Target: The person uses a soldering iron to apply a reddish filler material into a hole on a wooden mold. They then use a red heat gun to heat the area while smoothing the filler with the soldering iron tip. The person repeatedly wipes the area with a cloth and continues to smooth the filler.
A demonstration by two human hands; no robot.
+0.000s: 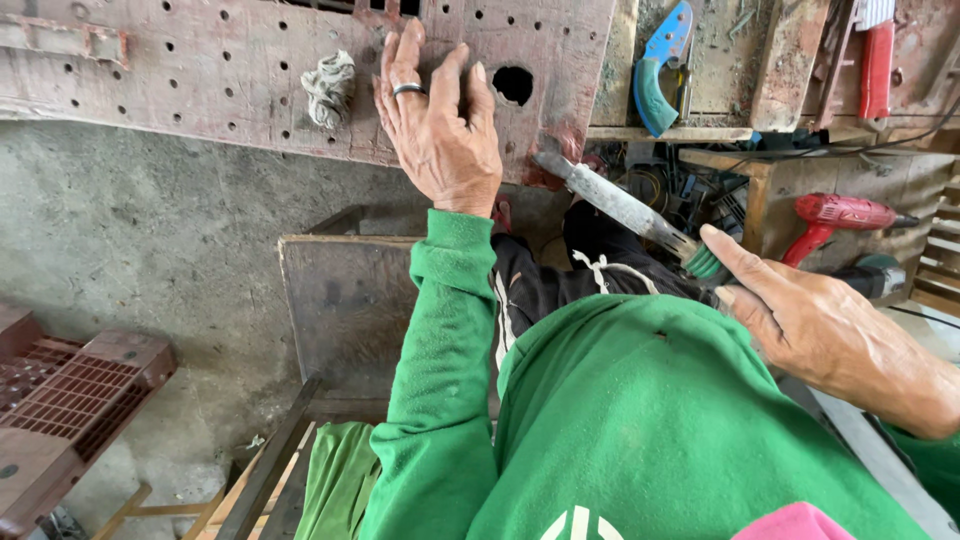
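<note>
My left hand point(437, 122), with a ring on one finger, lies flat with fingers spread on a worn reddish wooden board point(200, 70) full of small drilled holes. A larger round hole point(513, 84) sits just right of the fingers. My right hand point(810, 320) grips the green handle of a chisel point(620, 205) whose grimy metal blade points up-left toward the board's lower edge near the large hole. Green sleeves cover both arms.
A knotted rag point(329, 88) is stuck in the board left of my left hand. A red power drill point(840, 215) and a blue-handled tool point(660, 70) lie among clutter at right. A reddish plastic crate point(70, 400) stands lower left on the concrete floor.
</note>
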